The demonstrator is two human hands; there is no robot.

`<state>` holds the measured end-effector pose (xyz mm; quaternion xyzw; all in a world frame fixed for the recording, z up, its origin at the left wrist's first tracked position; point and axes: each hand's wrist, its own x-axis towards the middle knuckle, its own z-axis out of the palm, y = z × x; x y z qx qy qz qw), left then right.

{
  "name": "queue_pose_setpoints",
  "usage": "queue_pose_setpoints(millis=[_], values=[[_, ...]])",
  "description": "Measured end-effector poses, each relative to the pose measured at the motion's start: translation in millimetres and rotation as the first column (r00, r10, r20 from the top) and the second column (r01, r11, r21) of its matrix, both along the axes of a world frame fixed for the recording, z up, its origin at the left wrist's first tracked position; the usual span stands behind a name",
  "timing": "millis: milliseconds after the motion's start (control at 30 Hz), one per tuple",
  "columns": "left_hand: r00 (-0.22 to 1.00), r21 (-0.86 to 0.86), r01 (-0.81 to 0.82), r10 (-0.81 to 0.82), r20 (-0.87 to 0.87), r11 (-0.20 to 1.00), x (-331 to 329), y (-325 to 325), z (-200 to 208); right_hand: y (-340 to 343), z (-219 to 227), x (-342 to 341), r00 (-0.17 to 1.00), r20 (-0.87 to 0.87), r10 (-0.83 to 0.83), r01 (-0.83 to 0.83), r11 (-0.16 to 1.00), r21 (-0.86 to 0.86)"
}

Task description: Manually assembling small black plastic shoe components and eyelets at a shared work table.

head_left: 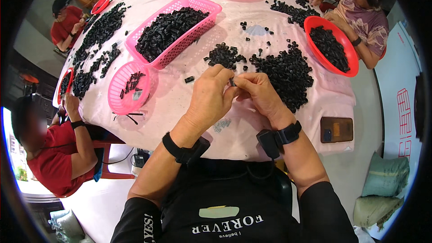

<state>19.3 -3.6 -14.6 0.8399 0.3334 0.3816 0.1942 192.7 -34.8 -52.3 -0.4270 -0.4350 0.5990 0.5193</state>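
Note:
My left hand (210, 95) and my right hand (261, 93) meet over the pink-covered table, fingertips pinched together. Between them is a small black plastic piece (232, 82), mostly hidden by the fingers. Just beyond my right hand lies a large heap of small black plastic parts (288, 74). A smaller heap of black parts (223, 56) sits right past my left fingertips. One loose black cylinder-like piece (189, 79) rests to the left of my left hand.
A pink rectangular basket (213, 9) full of black pieces stands at far left. Nearer is a round pink basket (115, 83) with a few strips. A red tray (352, 58) of black parts and a phone (336, 129) are at right. Other people sit around the table.

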Motion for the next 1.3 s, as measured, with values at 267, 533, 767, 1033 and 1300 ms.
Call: queue_pose_setpoints(millis=[267, 533, 767, 1033, 1300], values=[[0.975, -0.364, -0.003, -0.078, -0.209, 0.931, -11.0, 19.7, 9.1, -0.4, -2.8, -0.1, 0.998, 0.038, -0.048, 0.051, 0.997, -0.066], [0.853, -0.118, -0.314, 0.335, 0.4, 0.942, -36.4, 105.0, 30.3, 6.3, -0.4, -1.5, 0.964, 0.021, -0.264, 0.265, 0.964, -0.024], [0.983, -0.315, -0.158, 0.118, -0.143, 0.936, -35.5, 62.1, -7.0, 6.0, -4.8, -3.1, 0.945, 0.008, -0.326, 0.325, 0.943, -0.074], [0.976, -0.098, -0.174, 0.159, -0.147, 0.98, -5.4, 67.7, -22.8, 6.1, -0.7, -3.7, 0.956, 0.108, -0.274, 0.276, 0.961, -0.003], [0.959, -0.014, -0.168, 0.16, -0.235, 0.986, -1.5, 72.8, -30.3, 5.4, -0.1, -4.1, 0.967, 0.095, -0.238, 0.237, 0.971, 0.021]])
